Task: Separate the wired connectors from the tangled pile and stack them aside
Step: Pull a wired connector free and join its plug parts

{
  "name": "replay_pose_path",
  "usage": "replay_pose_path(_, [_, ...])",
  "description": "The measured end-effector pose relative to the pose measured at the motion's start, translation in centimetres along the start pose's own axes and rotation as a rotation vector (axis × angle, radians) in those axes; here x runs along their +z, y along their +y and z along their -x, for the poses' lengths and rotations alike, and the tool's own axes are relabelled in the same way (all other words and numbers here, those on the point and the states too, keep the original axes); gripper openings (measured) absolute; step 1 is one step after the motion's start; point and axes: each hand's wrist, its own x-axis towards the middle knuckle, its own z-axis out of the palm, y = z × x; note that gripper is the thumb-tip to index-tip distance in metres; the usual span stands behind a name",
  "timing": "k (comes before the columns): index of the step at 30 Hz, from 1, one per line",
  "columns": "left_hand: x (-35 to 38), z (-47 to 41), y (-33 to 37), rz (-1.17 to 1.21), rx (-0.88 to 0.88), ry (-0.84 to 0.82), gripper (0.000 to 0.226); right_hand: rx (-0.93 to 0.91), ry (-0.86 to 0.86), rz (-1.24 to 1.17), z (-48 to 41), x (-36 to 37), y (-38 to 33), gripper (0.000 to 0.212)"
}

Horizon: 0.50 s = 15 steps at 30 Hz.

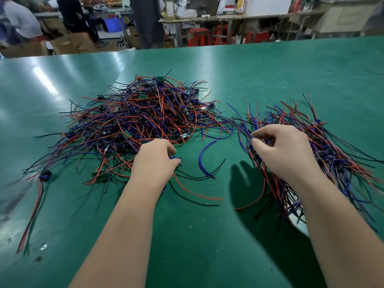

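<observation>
Wired connectors [45,173], red, blue and black leads: bulk lot in the tangled pile [141,119], centre-left on the table [270,69]; separated lot laid roughly lead-parallel in the stack [328,146] to your right, kept apart so nothing re-snags. Your left hand [155,161], fingers curled, pinches a blue lead [177,157] at the pile's near edge, likely to draw one piece free. Your right hand [284,150] pinches a connector [252,146] at the stack's inner edge, seemingly seating it. Loose leads [204,159] lie between the lots

We look forward and down from a head-worn, wide-angle camera, close over the green tabletop [270,65]. Its far edge and the workshop beyond fill our top.
</observation>
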Motion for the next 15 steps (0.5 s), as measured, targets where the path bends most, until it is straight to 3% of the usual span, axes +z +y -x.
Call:
replay_pose_path(9, [-1.0,0.3,1.2,0.382,0.144,0.464,0.007,-0.014,0.036,-0.169,0.3,0.1,-1.1,0.012])
replay_pose_path(12, [-0.9,0.5,1.6,0.529,0.225,0.612,0.013,-0.031,0.027,-0.232,0.4,0.3,-1.4,0.012])
replay_pose_path(15, [-0.6,0.8,2.3,0.714,0.287,0.626,0.029,-0.042,0.011,-0.256,0.4,0.4,-1.3,0.014])
